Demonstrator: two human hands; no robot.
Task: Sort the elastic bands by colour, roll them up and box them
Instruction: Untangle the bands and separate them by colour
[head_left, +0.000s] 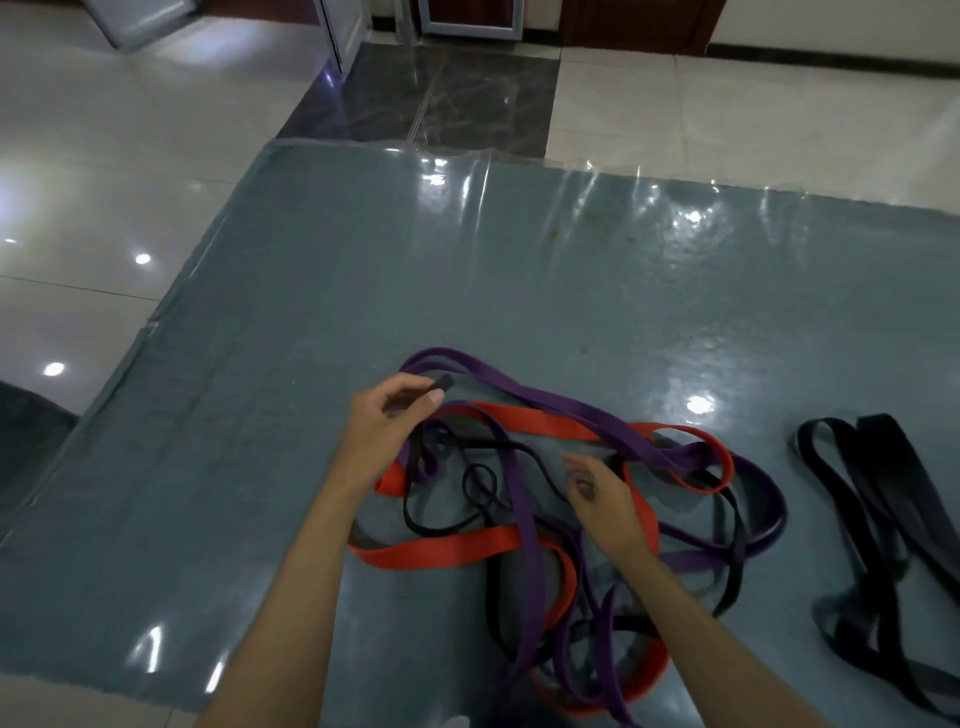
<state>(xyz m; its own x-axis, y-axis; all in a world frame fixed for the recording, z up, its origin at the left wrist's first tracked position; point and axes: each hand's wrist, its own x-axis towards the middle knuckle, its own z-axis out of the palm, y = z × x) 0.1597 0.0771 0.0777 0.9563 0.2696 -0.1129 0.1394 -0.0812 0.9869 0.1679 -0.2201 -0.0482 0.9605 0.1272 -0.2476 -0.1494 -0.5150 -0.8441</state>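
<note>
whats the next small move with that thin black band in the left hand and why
Probably lift the thin black elastic band clear of the tangled pile. The left hand already pinches its end, but the rest loops under the wide purple bands and red bands. The right hand hovers open and could steady those. Black bands already lie apart at right.

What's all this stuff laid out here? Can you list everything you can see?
mat: one, grey-blue, glossy, on the tiled floor
purple bands: several, count unclear, in the central tangle
red bands: several, count unclear, same tangle
thin black band: one, in the tangle, end pinched by the left hand
black bands: separate pile, count unclear, right on the mat
left hand: pinching the black end
right hand: open over the tangle
</note>
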